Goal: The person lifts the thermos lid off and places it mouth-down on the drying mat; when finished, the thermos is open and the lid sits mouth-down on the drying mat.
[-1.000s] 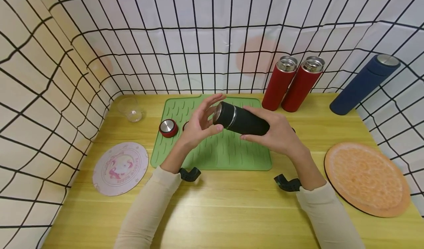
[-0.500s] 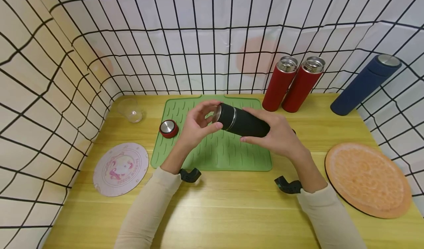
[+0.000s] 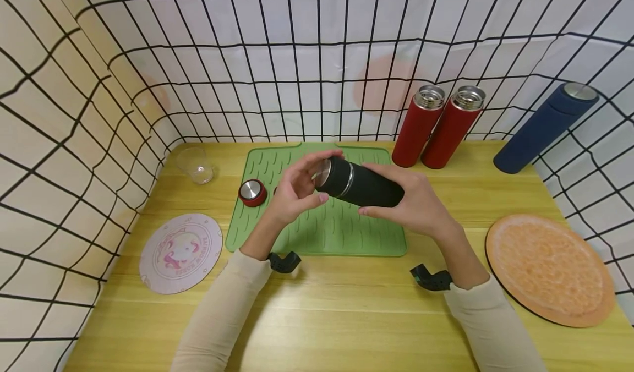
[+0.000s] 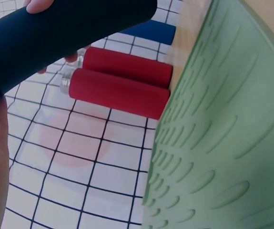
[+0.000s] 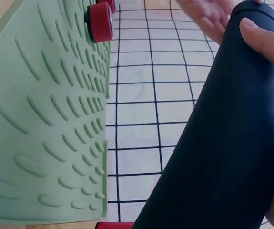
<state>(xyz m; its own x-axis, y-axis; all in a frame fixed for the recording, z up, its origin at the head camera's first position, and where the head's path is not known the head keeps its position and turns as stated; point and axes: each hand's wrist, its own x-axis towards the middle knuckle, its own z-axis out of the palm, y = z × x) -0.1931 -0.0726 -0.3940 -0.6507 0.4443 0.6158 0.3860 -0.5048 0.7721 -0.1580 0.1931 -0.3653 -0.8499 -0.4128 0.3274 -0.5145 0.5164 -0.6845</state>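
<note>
black bottle | lower end gripped in right hand | left hand curled round cap

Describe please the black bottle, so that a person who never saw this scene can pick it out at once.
Find the green mat on the wooden table; above it, the right hand holds the black bottle, tilted. It is the only bottle off the table: the two red bottles and the blue bottle stand behind.
</note>
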